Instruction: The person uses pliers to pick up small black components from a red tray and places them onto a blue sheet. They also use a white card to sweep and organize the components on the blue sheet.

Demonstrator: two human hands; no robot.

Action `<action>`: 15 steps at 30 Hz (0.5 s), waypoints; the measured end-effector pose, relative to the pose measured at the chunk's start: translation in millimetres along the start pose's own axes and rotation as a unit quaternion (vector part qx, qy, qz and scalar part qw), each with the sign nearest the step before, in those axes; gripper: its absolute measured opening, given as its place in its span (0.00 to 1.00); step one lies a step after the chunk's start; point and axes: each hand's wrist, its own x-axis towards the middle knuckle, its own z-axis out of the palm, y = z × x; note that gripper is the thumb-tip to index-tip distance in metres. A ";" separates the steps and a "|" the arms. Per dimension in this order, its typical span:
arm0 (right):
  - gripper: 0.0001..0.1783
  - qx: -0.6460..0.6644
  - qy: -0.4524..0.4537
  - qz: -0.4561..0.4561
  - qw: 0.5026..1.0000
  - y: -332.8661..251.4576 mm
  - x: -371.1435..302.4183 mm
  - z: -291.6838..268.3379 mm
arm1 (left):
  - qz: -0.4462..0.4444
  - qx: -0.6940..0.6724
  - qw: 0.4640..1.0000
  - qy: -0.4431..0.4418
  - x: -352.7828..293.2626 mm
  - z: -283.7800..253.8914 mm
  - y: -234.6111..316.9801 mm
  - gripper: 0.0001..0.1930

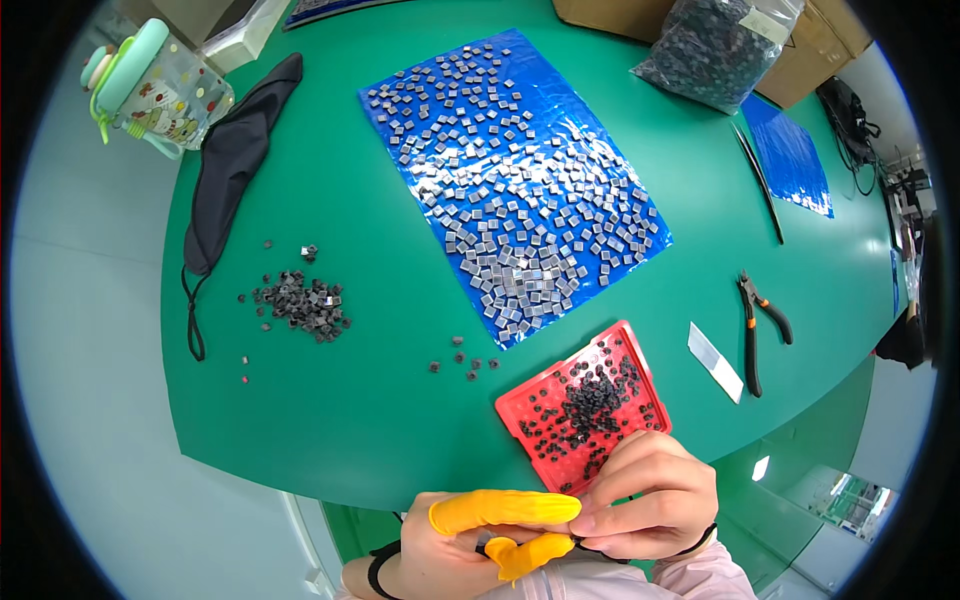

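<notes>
My left hand (455, 540) is at the near edge of the table, with yellow finger cots over its forefinger and thumb. Its fingertips pinch together and meet those of my bare right hand (655, 495), whose thumb and fingers are also closed. Something small and dark shows between the fingertips; its kind is hidden. Just beyond my right hand lies a shallow red tray (520, 400) holding many small black round parts (592, 400). A blue plastic sheet (548, 85) farther off is covered with small square silvery pieces (525, 280).
Dark small parts (312, 305) are heaped at left. A black cloth mask (232, 170) and patterned drinking cup (165, 95) stand beyond. On the right are orange-black cutting pliers (752, 340), a white strip (714, 362), tweezers (758, 180), a filled plastic bag (715, 50) and a cardboard box (825, 50).
</notes>
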 end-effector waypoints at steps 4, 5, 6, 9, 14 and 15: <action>0.13 -0.046 0.000 -0.013 0.999 -3.4 1.1 -0.8 | 0.020 -0.033 0.999 -0.007 -0.4 -1.9 -11.0 0.17; 0.14 -0.058 0.004 -0.018 0.998 -3.8 0.3 -0.2 | 0.014 -0.042 0.999 -0.006 -0.6 -1.4 -11.6 0.17; 0.14 -0.069 0.008 -0.023 0.997 -4.1 -0.2 0.3 | 0.007 -0.050 0.999 -0.004 -0.6 -1.0 -12.0 0.17; 0.14 -0.153 0.017 -0.041 0.987 -8.1 1.8 0.4 | -0.036 -0.101 0.994 0.013 -1.7 0.6 -10.3 0.18; 0.14 -0.190 0.025 -0.078 0.978 -5.3 3.7 2.7 | -0.051 -0.068 0.996 -0.027 3.3 -2.9 -9.7 0.19; 0.14 -0.195 0.024 -0.084 0.977 -5.0 3.8 2.9 | -0.037 -0.056 0.997 -0.037 4.7 -5.2 -13.1 0.20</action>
